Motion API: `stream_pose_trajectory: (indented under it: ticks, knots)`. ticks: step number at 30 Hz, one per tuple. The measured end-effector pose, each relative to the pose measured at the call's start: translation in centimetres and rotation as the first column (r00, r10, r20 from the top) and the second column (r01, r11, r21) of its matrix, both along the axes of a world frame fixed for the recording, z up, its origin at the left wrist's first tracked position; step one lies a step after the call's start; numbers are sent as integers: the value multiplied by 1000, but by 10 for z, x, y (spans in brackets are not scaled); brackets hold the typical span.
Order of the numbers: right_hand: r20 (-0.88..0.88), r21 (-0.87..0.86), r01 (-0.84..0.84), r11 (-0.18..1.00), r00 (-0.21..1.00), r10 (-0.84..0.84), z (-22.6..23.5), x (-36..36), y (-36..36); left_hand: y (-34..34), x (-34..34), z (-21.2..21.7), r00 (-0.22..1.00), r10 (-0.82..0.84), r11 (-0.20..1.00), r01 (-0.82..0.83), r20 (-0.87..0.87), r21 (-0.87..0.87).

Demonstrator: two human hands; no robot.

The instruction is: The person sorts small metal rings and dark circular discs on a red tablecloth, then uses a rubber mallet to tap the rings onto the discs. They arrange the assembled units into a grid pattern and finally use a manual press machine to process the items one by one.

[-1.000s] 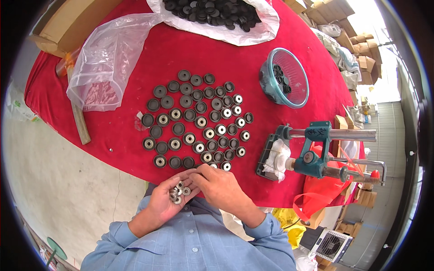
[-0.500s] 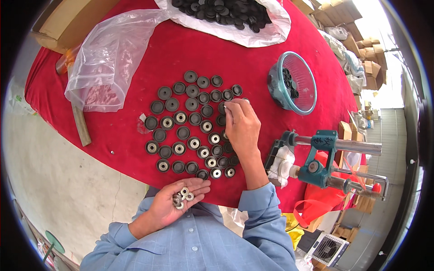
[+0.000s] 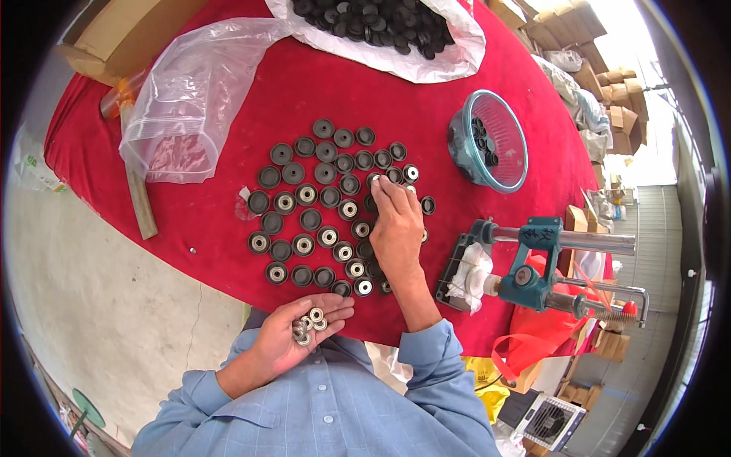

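Observation:
My left hand lies palm up near the table's front edge, cupping several small metal ball bearings. Several round black caps are spread over the red cloth in front of it. Some, like the one at the left, carry a shiny bearing in the middle; others hold none. Over the right part of the group, my right hand reaches down with thumb and fingers pinched. At its fingertips a bearing shows partly, over a black cap. The hand hides several caps beneath it.
A hand press stands at the right edge of the red-covered table. Beyond it is a teal bowl with black parts. A white sack of black caps lies at the back, a clear plastic bag and cardboard box at far left.
My right hand has shifted slightly left and nearer me, uncovering caps at the group's right edge, one with a bearing. My left hand stays cupped around its bearings.

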State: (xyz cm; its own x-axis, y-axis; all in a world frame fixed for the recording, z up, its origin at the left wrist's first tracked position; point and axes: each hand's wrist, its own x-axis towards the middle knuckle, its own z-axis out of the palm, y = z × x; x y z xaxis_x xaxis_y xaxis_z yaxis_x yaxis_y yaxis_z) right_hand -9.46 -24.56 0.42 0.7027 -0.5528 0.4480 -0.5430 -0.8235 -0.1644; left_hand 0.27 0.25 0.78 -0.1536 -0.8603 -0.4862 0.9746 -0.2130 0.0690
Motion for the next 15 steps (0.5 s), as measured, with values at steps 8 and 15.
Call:
stream_pose_trajectory:
  ticks: [8,15]
  knots:
    - [-65,-33,25,999,997,-27,3,6,0,3,0,-3,1000,16,999,-16,14,-30]
    - [184,402,-130,906,981,59,47,-18,44,2,1,-1,996,71,997,-73,-60,-34]
